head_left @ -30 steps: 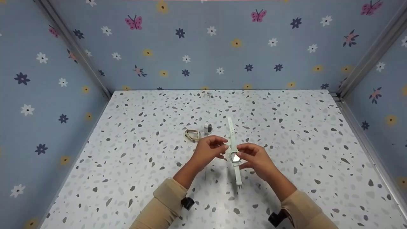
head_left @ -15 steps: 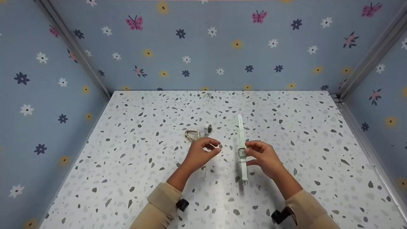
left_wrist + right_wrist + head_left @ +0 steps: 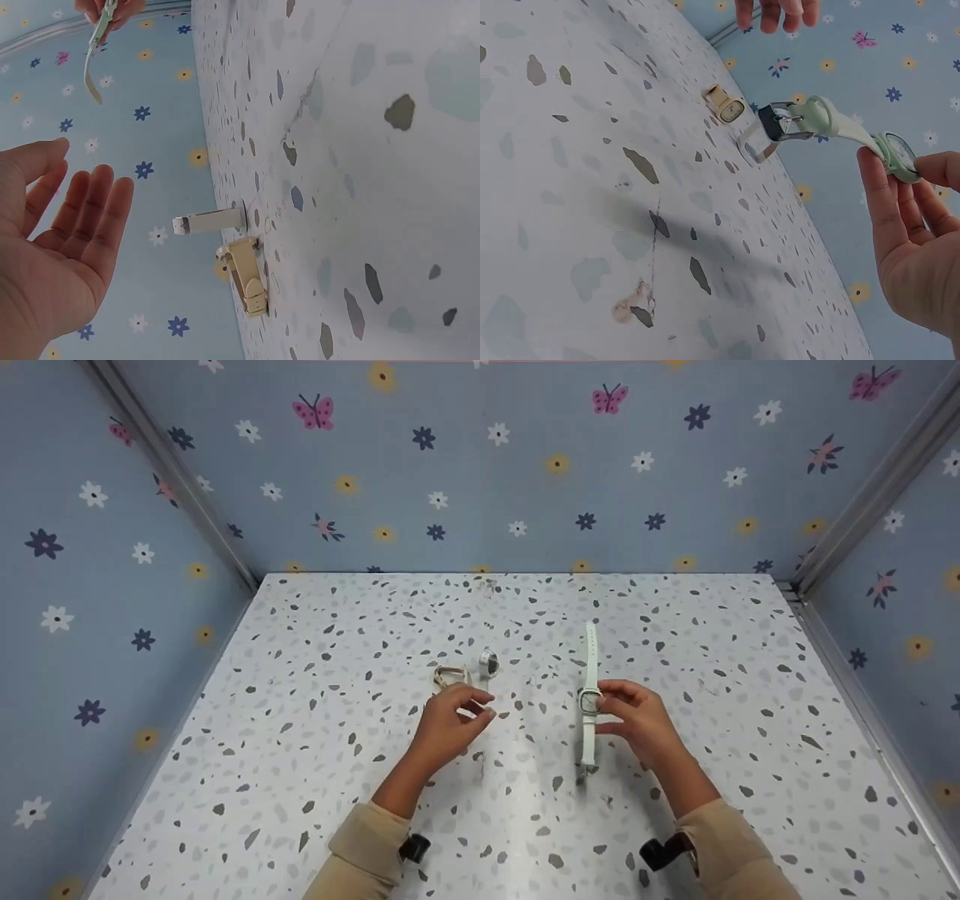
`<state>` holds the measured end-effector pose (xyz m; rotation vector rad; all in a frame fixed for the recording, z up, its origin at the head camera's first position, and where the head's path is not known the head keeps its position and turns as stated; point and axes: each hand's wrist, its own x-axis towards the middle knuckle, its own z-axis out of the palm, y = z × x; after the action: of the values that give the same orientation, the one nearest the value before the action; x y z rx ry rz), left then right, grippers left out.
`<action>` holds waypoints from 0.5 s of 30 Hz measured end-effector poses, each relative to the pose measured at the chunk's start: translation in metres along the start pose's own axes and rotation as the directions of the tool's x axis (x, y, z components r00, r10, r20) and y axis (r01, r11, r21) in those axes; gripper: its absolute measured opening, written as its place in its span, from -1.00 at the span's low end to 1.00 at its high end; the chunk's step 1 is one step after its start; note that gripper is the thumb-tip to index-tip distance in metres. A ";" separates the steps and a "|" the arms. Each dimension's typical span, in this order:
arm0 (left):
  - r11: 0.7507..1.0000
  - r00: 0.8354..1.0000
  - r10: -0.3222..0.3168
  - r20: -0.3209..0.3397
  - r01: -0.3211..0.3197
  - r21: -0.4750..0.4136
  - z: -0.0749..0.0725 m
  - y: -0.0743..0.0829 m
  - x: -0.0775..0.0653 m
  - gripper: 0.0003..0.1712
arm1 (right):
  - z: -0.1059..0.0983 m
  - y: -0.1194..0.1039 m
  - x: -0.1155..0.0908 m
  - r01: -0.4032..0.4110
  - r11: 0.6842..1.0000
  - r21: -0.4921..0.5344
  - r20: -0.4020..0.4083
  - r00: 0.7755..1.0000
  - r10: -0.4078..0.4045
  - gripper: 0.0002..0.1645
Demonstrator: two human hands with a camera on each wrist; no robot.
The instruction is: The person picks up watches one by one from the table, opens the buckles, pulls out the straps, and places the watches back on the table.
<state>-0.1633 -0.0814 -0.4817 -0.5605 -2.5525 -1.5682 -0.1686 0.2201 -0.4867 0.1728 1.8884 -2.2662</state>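
Observation:
A pale green wristwatch (image 3: 591, 701) hangs unbuckled from my right hand (image 3: 637, 716), its case pinched between thumb and fingers. The right wrist view shows its strap and buckle (image 3: 784, 124) held above the table. My left hand (image 3: 450, 724) holds nothing; its fingers are loosely bent in the left wrist view. Just beyond that hand, a beige wristwatch (image 3: 450, 675) stands on the table with its strap closed in a loop, partly covered by the hand in the head view. Beside it stands a white wristwatch (image 3: 489, 663) with a dark dial.
The white speckled table (image 3: 712, 660) is bounded by blue flowered panels (image 3: 480, 472) at the back and both sides. Metal corner posts (image 3: 172, 472) join the panels. Black wrist cameras (image 3: 415, 847) sit at the sleeve cuffs.
My right hand has carried the green watch to the right and slightly away from me. My left hand has drawn off to the left, apart from the watch.

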 end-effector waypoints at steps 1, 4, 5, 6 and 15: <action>1.000 1.000 0.005 -0.009 -0.005 0.012 -0.001 -0.001 -0.001 -0.81 | -0.001 0.000 0.002 0.002 1.000 0.004 -0.005 1.000 -0.002 -0.63; 1.000 0.999 0.010 -0.036 -0.009 0.027 -0.005 -0.005 -0.004 -0.80 | -0.004 0.000 0.007 -0.001 1.000 0.019 -0.022 1.000 0.002 -0.61; 0.999 0.999 0.012 -0.044 -0.011 0.032 -0.006 -0.006 -0.005 -0.79 | -0.005 0.000 0.009 -0.005 1.000 0.023 -0.029 1.000 0.006 -0.61; 0.999 0.999 0.015 -0.052 -0.013 0.037 -0.007 -0.007 -0.006 -0.79 | -0.006 0.001 0.011 -0.008 1.000 0.025 -0.038 0.999 0.009 -0.61; 0.997 0.989 0.014 -0.146 -0.003 0.074 -0.016 -0.026 -0.009 -0.75 | -0.015 0.006 0.032 -0.045 0.999 -0.009 -0.104 0.994 0.043 -0.59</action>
<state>-0.1659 -0.1080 -0.4990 -0.4305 -2.4830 -1.4482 -0.1986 0.2316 -0.5015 0.3330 1.9262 -2.2584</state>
